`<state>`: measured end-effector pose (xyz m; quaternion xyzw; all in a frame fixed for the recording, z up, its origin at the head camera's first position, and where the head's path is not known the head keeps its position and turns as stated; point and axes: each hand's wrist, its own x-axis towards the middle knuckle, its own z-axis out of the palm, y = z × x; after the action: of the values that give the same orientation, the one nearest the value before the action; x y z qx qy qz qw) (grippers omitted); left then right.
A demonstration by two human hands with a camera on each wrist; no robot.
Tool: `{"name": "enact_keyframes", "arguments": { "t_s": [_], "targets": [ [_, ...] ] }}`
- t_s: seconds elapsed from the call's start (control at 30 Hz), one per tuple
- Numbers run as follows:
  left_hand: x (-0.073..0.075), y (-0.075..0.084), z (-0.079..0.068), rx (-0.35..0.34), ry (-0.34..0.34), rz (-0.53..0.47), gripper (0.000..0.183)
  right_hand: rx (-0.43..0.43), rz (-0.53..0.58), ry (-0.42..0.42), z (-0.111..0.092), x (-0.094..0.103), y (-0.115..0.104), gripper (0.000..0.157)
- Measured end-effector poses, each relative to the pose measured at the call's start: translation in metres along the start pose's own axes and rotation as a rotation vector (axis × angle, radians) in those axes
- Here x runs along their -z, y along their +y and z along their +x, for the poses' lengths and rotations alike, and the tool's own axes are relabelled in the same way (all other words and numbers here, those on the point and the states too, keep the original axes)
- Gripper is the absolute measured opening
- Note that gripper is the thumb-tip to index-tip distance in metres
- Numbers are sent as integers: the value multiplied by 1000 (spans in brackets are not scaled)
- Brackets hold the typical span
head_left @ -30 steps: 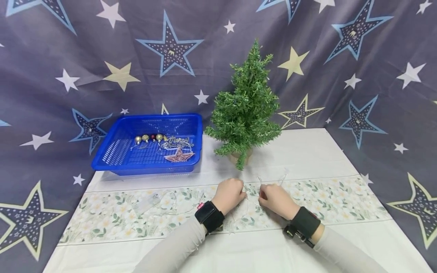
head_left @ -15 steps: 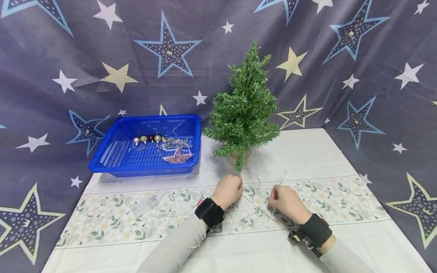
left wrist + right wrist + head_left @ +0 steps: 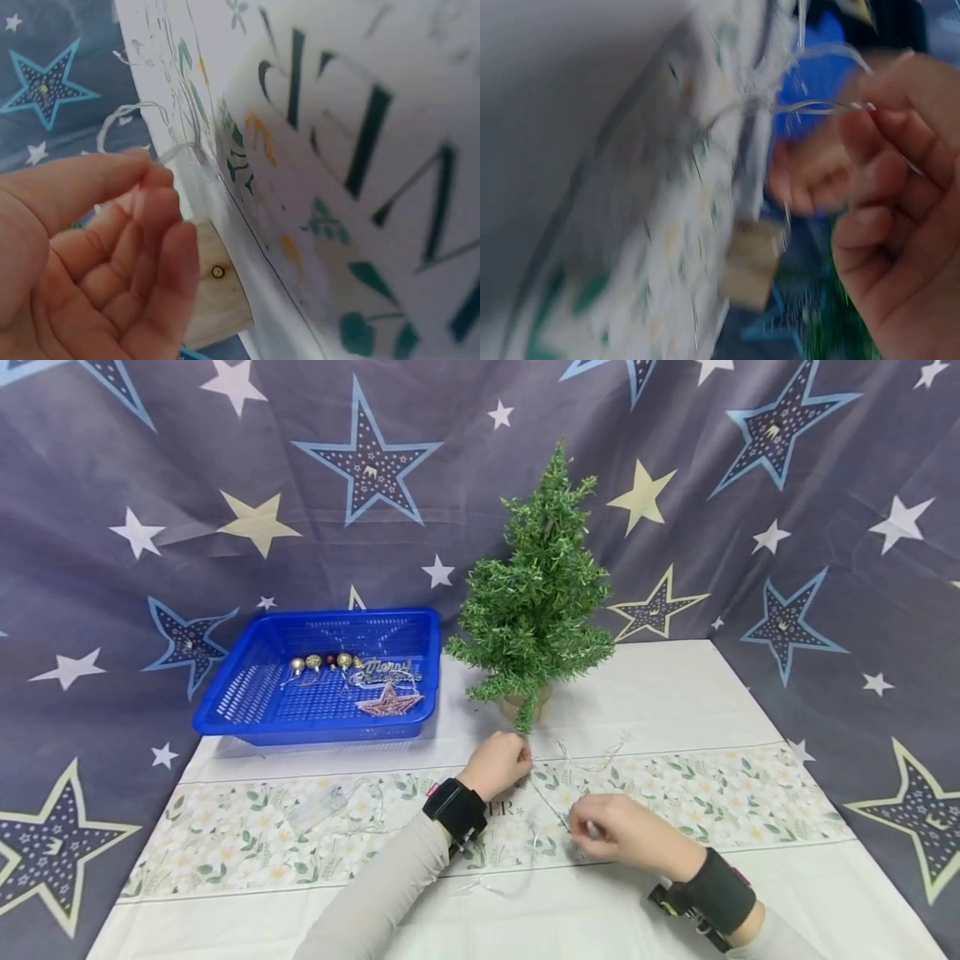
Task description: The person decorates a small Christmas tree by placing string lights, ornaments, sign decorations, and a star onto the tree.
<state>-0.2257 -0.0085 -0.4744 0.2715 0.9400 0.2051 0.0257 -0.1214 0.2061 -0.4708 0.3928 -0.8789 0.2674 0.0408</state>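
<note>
Between my hands runs a thin clear wire string (image 3: 550, 803), loosely looped over the floral cloth band. My left hand (image 3: 495, 767) pinches it at the fingertips, just in front of the tree. In the left wrist view a loop of the wire (image 3: 120, 114) rises past the thumb and forefinger. Nearer the front right, my right hand (image 3: 637, 835) pinches another stretch; in the right wrist view the wire (image 3: 810, 109) enters between thumb and forefinger. A small green artificial Christmas tree (image 3: 536, 602) stands upright behind the hands; its wooden base (image 3: 217, 296) shows in the left wrist view.
At the back left stands a blue basket (image 3: 315, 733) holding several small baubles (image 3: 313, 663), a "Merry Christmas" sign (image 3: 386, 673) and a pink star (image 3: 388, 700). A translucent flat piece (image 3: 321, 807) lies on the cloth's left. A star-patterned curtain (image 3: 480, 468) hangs behind.
My right hand has moved right, then down toward the table's front, drawing the wire out between the hands. The left hand has shifted slightly up toward the tree, still pinching.
</note>
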Motion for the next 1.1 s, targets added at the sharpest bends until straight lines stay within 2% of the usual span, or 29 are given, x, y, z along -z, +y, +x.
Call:
{"name": "enact_keyframes", "arguments": {
  "t_s": [0.1, 0.2, 0.27, 0.33, 0.4, 0.47, 0.57, 0.67, 0.77, 0.87, 0.97, 1.1],
  "targets": [
    [0, 4, 6, -78, -69, -47, 7, 73, -12, -141, 8, -11, -3, 18],
    [-2, 6, 6, -143, -128, -87, 13, 27, 15, -210, 16, -14, 1, 14],
    [-1, 7, 2, -157, -129, -80, 15, -28, 28, -187, 21, -7, 9, 11],
    [3, 6, -8, -148, -108, -55, 10, -98, 28, -132, 27, 3, 21, 7],
    [9, 5, -22, -126, -82, -18, 10, -147, -23, -80, 31, 15, 35, 5],
    [15, 5, -39, -87, -76, 4, 21, -173, -86, -54, 34, 22, 47, 10],
    [17, 8, -63, -32, -67, 46, 35, -166, -143, -59, 36, 23, 60, 20],
    [10, 14, -79, -8, -85, 68, 41, -129, -126, -93, 40, 17, 67, 26],
    [0, 21, -87, -36, -120, 105, 40, -106, -89, -154, 46, 12, 71, 23],
    [-6, 26, -93, -70, -146, 142, 35, -113, -66, -198, 49, 8, 77, 12],
    [-8, 26, -97, -75, -142, 178, 29, -148, -72, -201, 46, 11, 86, 3],
    [-6, 20, -99, -53, -115, 200, 26, -220, -136, -163, 29, 23, 104, 6]
  ]
}}
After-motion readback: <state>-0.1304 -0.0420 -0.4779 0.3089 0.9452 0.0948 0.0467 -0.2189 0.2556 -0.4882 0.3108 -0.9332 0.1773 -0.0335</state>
